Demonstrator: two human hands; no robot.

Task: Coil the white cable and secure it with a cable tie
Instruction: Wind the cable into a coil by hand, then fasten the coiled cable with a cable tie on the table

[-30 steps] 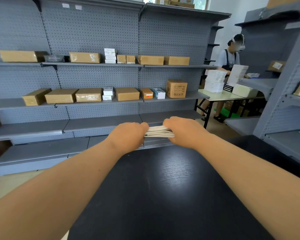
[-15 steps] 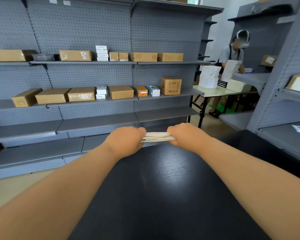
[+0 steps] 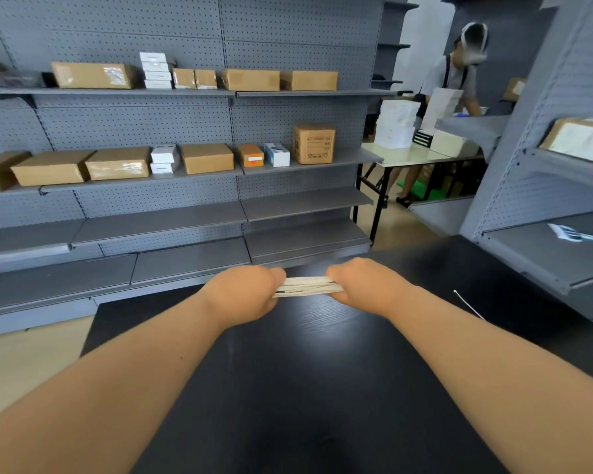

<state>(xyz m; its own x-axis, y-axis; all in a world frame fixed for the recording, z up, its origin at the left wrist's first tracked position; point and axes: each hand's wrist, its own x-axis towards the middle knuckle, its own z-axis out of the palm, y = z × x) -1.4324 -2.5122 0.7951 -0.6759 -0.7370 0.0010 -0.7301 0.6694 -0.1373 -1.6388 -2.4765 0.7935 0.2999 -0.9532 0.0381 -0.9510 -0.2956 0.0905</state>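
**Bundle gripped at both ends**

The white cable point(image 3: 307, 286), folded into a flat bundle, sits near the table's point(image 3: 322, 388) far edge. The left hand point(image 3: 243, 295) and right hand point(image 3: 363, 285) each grip one end. The strands are best kept level and tight before fetching the cable tie point(image 3: 468, 304), which lies apart at right. Fingers and cable ends are hidden.

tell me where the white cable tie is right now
In the head view, the thin white plastic cable tie lies on the black table, right of the right hand gripping the coiled white cable.
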